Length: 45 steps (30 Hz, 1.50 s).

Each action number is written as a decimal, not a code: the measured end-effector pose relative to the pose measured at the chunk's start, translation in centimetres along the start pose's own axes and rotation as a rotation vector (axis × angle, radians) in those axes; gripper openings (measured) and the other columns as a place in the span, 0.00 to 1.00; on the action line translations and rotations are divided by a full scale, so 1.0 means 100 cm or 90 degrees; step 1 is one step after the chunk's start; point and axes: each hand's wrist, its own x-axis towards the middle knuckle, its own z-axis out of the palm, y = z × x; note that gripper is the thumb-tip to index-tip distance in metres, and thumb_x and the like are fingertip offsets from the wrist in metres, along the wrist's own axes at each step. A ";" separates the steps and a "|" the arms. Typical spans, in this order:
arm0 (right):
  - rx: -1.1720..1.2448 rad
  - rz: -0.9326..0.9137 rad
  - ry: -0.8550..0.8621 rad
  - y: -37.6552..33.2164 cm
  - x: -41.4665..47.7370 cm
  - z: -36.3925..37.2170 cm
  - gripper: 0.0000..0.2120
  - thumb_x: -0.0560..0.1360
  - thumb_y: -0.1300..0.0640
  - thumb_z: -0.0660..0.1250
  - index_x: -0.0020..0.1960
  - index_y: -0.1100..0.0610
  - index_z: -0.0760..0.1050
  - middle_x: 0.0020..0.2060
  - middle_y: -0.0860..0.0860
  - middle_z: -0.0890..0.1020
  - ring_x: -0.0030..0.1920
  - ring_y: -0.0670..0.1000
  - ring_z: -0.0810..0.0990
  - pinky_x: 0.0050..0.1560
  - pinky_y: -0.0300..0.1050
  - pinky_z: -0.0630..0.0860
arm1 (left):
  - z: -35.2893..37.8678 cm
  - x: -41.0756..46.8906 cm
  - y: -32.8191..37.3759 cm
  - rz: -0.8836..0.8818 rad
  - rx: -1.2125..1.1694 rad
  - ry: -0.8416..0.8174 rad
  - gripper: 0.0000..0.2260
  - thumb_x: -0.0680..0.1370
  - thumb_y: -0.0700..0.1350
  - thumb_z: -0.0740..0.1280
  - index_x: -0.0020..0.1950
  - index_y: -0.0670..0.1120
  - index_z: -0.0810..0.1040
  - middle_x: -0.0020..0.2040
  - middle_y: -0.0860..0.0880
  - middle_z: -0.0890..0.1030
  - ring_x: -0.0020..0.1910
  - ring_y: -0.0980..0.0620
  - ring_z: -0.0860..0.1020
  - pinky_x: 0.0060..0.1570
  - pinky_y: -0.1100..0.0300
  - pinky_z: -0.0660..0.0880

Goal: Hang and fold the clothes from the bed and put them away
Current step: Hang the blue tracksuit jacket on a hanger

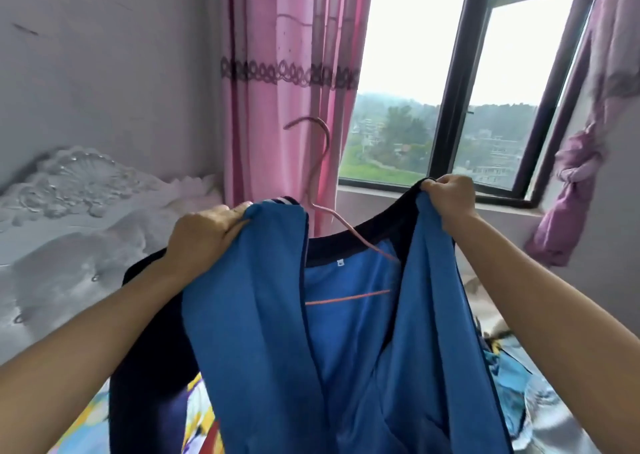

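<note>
Midway through hanging one garment – blue jacket (346, 349) held up in the air over the bed (69, 245), pink hanger (322, 176) already inside the collar, hook rising toward the far curtain. Not yet hung anywhere; more clothes (512, 377) lying on the bed at near right, unfolded. Left hand (204, 235) closed tight, fingers (239, 211) pinching the left shoulder edge. Right hand (450, 197) likewise clenched on the right shoulder – cloth bunched in each grip.
</note>
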 end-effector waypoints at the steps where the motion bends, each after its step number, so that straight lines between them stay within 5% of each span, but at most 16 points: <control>1: 0.008 -0.009 -0.006 -0.005 -0.004 0.003 0.15 0.70 0.61 0.67 0.29 0.58 0.66 0.26 0.53 0.63 0.30 0.51 0.62 0.27 0.43 0.58 | 0.008 -0.003 0.008 0.016 0.025 -0.001 0.30 0.81 0.59 0.46 0.55 0.43 0.82 0.29 0.44 0.77 0.22 0.44 0.76 0.20 0.59 0.70; 6: 0.170 0.008 -0.150 -0.029 -0.074 0.021 0.14 0.73 0.64 0.65 0.31 0.57 0.67 0.28 0.52 0.69 0.31 0.49 0.67 0.33 0.42 0.63 | 0.034 -0.017 0.049 -0.206 0.007 -0.081 0.28 0.76 0.59 0.47 0.64 0.48 0.77 0.37 0.41 0.76 0.32 0.38 0.77 0.31 0.53 0.69; 10: -0.042 -0.045 -0.531 -0.008 -0.115 -0.005 0.09 0.76 0.59 0.65 0.38 0.59 0.75 0.29 0.52 0.77 0.32 0.49 0.75 0.33 0.40 0.72 | 0.018 -0.021 0.034 -0.250 -0.060 0.048 0.22 0.77 0.53 0.55 0.63 0.44 0.78 0.34 0.39 0.75 0.30 0.39 0.76 0.30 0.56 0.65; 13: -0.142 -0.169 -0.264 0.009 -0.085 -0.021 0.03 0.74 0.57 0.69 0.46 0.56 0.79 0.42 0.50 0.82 0.45 0.51 0.79 0.51 0.47 0.74 | 0.006 -0.020 0.020 -0.179 -0.103 0.119 0.16 0.78 0.53 0.55 0.62 0.51 0.74 0.30 0.43 0.73 0.26 0.43 0.74 0.25 0.55 0.69; 14: -0.234 -0.242 -0.197 0.009 -0.071 -0.024 0.12 0.73 0.54 0.70 0.55 0.55 0.78 0.52 0.51 0.80 0.55 0.53 0.76 0.58 0.48 0.69 | 0.003 -0.017 0.019 -0.159 -0.120 0.132 0.15 0.79 0.55 0.54 0.62 0.52 0.71 0.30 0.43 0.73 0.26 0.44 0.73 0.26 0.54 0.71; 16: -0.394 -0.326 -0.289 0.006 -0.053 -0.020 0.24 0.74 0.48 0.68 0.68 0.53 0.69 0.62 0.51 0.73 0.65 0.54 0.68 0.65 0.48 0.63 | -0.003 -0.012 0.020 -0.141 -0.139 0.131 0.17 0.80 0.60 0.49 0.62 0.54 0.69 0.30 0.43 0.73 0.26 0.46 0.73 0.26 0.54 0.72; 19: -0.298 -0.247 -0.462 0.008 -0.055 -0.001 0.09 0.78 0.51 0.63 0.48 0.55 0.78 0.39 0.51 0.77 0.42 0.55 0.76 0.47 0.48 0.70 | -0.008 -0.006 0.017 -0.132 -0.120 0.106 0.18 0.80 0.59 0.52 0.63 0.53 0.71 0.31 0.45 0.72 0.28 0.48 0.72 0.29 0.56 0.71; 22: -0.159 -0.191 -0.380 0.019 -0.059 0.020 0.17 0.78 0.51 0.63 0.30 0.50 0.70 0.27 0.45 0.69 0.30 0.48 0.67 0.38 0.44 0.65 | -0.010 -0.001 0.009 -0.247 -0.210 0.053 0.14 0.78 0.46 0.64 0.63 0.47 0.78 0.38 0.50 0.73 0.41 0.48 0.73 0.44 0.66 0.70; 26: -0.209 -0.164 -0.221 0.019 -0.050 0.025 0.17 0.77 0.43 0.62 0.34 0.52 0.74 0.30 0.46 0.76 0.37 0.52 0.76 0.42 0.46 0.69 | -0.036 -0.004 0.005 -0.406 -0.326 0.121 0.10 0.78 0.38 0.65 0.58 0.43 0.80 0.54 0.49 0.75 0.59 0.48 0.70 0.51 0.83 0.58; 30: -0.206 -0.181 -0.134 0.017 -0.039 0.018 0.17 0.77 0.43 0.61 0.46 0.55 0.80 0.40 0.51 0.82 0.45 0.55 0.78 0.42 0.45 0.67 | -0.057 -0.026 0.022 -0.385 -0.331 0.272 0.08 0.77 0.40 0.64 0.54 0.48 0.79 0.51 0.57 0.75 0.54 0.64 0.72 0.54 0.81 0.61; 32: -0.225 -0.199 -0.108 0.016 -0.035 0.016 0.17 0.77 0.43 0.61 0.47 0.55 0.80 0.43 0.53 0.83 0.47 0.58 0.79 0.42 0.45 0.65 | -0.050 -0.040 0.030 -0.255 -0.231 0.221 0.11 0.77 0.50 0.63 0.54 0.47 0.80 0.51 0.55 0.76 0.52 0.67 0.70 0.58 0.75 0.62; 35: -0.212 -0.189 -0.052 0.014 -0.044 0.011 0.17 0.77 0.43 0.61 0.48 0.54 0.81 0.44 0.53 0.83 0.50 0.56 0.79 0.43 0.43 0.63 | -0.018 -0.067 0.019 0.045 -0.040 0.010 0.20 0.80 0.59 0.55 0.53 0.50 0.81 0.51 0.46 0.81 0.54 0.49 0.73 0.55 0.54 0.66; 37: -0.183 -0.189 -0.035 0.016 -0.051 0.009 0.15 0.76 0.43 0.63 0.47 0.53 0.81 0.43 0.51 0.83 0.50 0.54 0.79 0.45 0.43 0.63 | -0.009 -0.070 0.007 0.136 0.002 -0.017 0.18 0.81 0.59 0.54 0.53 0.51 0.79 0.51 0.45 0.81 0.53 0.46 0.74 0.52 0.49 0.67; 40: -0.115 -0.192 -0.044 0.015 -0.056 0.002 0.13 0.75 0.45 0.66 0.44 0.54 0.82 0.37 0.47 0.81 0.47 0.52 0.79 0.47 0.43 0.66 | -0.030 -0.039 0.001 -0.079 -0.083 0.100 0.16 0.78 0.59 0.58 0.60 0.52 0.74 0.53 0.49 0.77 0.52 0.46 0.73 0.51 0.45 0.70; 42: -0.073 -0.190 -0.032 0.012 -0.055 -0.005 0.12 0.75 0.47 0.67 0.43 0.54 0.82 0.34 0.45 0.79 0.44 0.50 0.78 0.47 0.44 0.67 | -0.044 -0.007 0.003 -0.197 -0.085 -0.007 0.29 0.71 0.64 0.56 0.69 0.54 0.70 0.60 0.48 0.74 0.61 0.48 0.68 0.61 0.42 0.63; 45: -0.083 -0.191 -0.032 0.013 -0.055 -0.017 0.11 0.74 0.46 0.67 0.39 0.52 0.80 0.31 0.41 0.77 0.41 0.49 0.77 0.46 0.44 0.67 | -0.045 0.020 0.016 -0.234 -0.193 -0.193 0.36 0.67 0.67 0.57 0.72 0.51 0.67 0.65 0.48 0.75 0.64 0.47 0.71 0.61 0.54 0.64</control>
